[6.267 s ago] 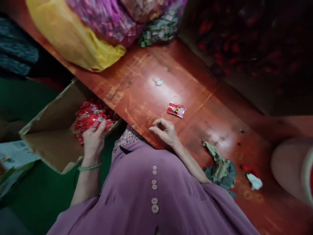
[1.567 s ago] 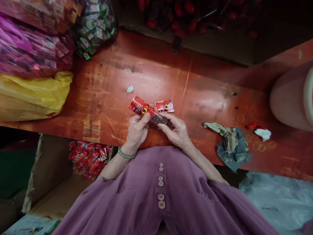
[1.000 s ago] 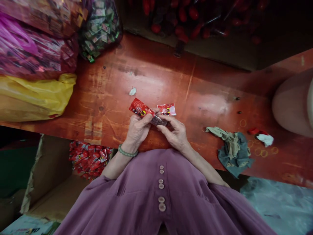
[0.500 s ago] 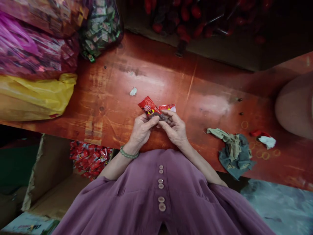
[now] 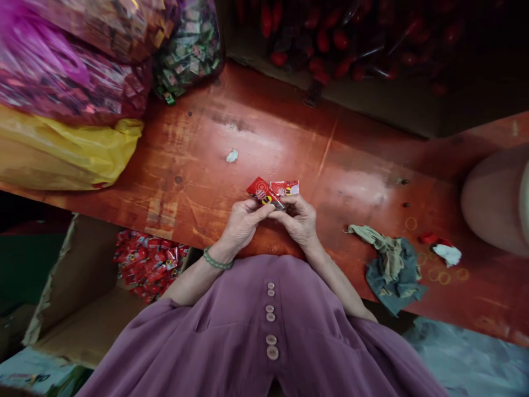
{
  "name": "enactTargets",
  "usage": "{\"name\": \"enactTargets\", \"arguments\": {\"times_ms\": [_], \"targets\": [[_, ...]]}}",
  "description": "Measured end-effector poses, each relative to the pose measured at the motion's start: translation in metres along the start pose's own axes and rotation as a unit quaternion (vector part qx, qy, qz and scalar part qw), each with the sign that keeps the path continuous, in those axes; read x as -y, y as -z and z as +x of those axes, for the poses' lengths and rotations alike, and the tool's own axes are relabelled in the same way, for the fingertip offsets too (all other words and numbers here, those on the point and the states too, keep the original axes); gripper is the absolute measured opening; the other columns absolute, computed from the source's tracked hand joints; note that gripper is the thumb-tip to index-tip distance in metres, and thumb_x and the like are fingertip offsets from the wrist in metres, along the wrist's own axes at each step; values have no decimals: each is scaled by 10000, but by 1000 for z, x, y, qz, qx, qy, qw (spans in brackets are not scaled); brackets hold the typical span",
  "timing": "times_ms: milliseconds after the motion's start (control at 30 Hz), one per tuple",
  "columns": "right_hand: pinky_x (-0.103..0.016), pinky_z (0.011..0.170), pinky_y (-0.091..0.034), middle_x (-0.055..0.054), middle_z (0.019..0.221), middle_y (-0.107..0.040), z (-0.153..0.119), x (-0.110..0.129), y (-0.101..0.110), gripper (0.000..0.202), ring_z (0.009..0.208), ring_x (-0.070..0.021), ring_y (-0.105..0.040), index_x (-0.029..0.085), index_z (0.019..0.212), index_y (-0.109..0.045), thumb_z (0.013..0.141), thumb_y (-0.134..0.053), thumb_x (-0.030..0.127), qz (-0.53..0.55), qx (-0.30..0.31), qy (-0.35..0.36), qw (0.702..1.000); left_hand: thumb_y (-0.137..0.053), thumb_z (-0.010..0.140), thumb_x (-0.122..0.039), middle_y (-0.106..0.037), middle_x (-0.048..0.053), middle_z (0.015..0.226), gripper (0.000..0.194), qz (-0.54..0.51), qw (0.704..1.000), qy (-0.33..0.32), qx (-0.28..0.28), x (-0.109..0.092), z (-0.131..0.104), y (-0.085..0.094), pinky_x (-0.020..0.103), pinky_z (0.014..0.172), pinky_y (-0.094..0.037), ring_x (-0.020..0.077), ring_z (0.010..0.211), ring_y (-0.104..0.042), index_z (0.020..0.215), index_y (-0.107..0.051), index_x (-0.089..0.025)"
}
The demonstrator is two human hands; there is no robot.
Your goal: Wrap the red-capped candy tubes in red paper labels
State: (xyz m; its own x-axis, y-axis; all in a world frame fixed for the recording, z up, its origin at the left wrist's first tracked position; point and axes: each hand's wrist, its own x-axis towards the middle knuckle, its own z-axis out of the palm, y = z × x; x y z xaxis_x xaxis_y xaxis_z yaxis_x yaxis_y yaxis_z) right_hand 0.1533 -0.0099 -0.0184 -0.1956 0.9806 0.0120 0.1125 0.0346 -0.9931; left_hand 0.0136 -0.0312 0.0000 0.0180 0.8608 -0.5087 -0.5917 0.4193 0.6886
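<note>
Left hand (image 5: 243, 223) and right hand (image 5: 298, 220) both pinch the red packet (image 5: 264, 193) between thumb and fingers, held over the table (image 5: 198, 165) near its front edge. Second packet (image 5: 289, 187) sits just beyond the right hand's fingers; rag (image 5: 394, 264) lies well off to the right.
</note>
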Motion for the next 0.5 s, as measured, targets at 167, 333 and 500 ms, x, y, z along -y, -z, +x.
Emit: {"name": "enactTargets", "arguments": {"times_ms": [167, 333, 500], "targets": [[-219, 453, -360, 86, 554, -500, 7, 3, 4, 423, 465, -75, -406, 228, 711, -540, 672, -836, 528, 3, 42, 13, 999, -877, 626, -415, -770, 58, 786, 310, 1, 999, 16, 46, 0, -5, 2, 308, 819, -538, 161, 745, -692, 804, -800, -174], [-219, 434, -314, 94, 509, -413, 9, 4, 0, 535, 452, -70, -334, 220, 637, -468, 633, -817, 626, -16, 124, 14, 992, -868, 634, -419, -777, 66, 830, 324, 29, 998, 14, 46, -6, -18, 11, 318, 857, -538, 181, 786, -707, 829, -801, -168], [-246, 579, -465, 27, 695, -628, 5, 14, 10, 394, 597, -111, -555, 205, 863, -626, 764, -756, 563, -108, 243, 94, 959, -850, 664, -335, -782, 74, 986, 268, 179, 984, -7, -24, -25, -59, 46, 336, 883, -552, 232, 917, -716, 881, -801, -185]]}}
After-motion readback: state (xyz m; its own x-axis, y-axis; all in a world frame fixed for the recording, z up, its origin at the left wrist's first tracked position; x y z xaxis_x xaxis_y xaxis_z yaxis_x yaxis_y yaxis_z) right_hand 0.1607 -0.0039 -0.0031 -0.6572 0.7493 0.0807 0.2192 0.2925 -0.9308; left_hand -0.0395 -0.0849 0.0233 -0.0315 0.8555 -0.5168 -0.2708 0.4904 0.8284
